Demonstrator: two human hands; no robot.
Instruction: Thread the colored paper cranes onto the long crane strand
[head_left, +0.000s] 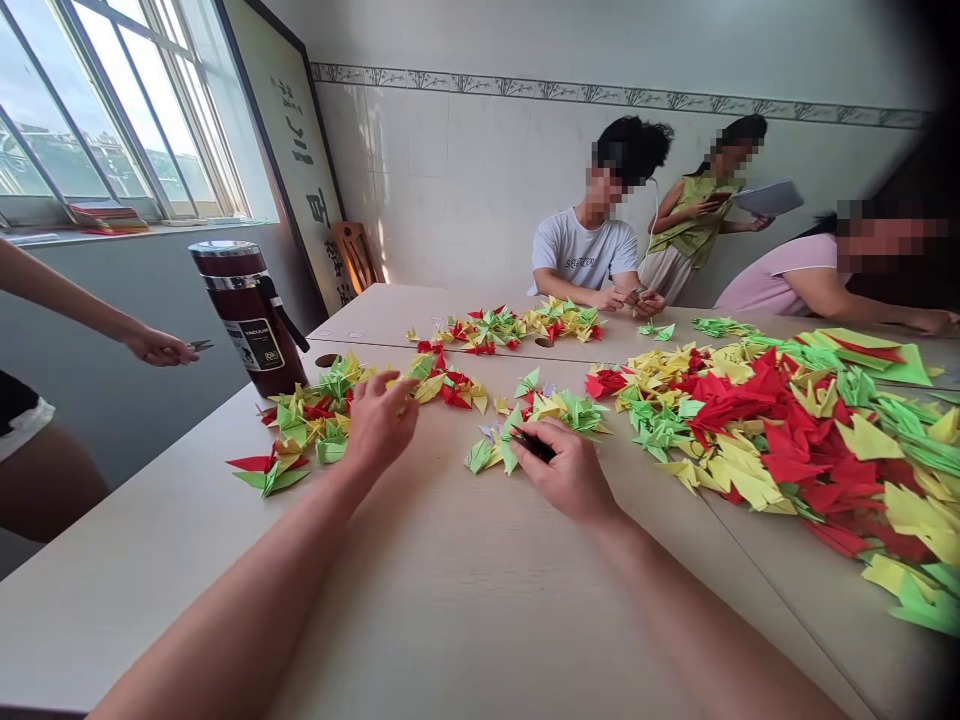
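My left hand (380, 425) hovers over or touches the edge of a curved row of folded paper cranes (296, 415) in green, yellow and red; its fingers are spread and nothing shows in them. A slim black tool (534, 444) is in the closed fingers of my right hand (576, 470); I cannot make out its exact kind. Its tip is beside a green paper crane (511, 440) at the near side of a small middle cluster of cranes (566, 408).
A large heap of paper cranes (757, 420) covers the table's right side. A dark red vacuum flask (251, 320) stands at the left edge. Another person's hand (161, 346) at far left holds small snips (200, 346). Across the table sits a person (585, 250) near more cranes (495, 328).
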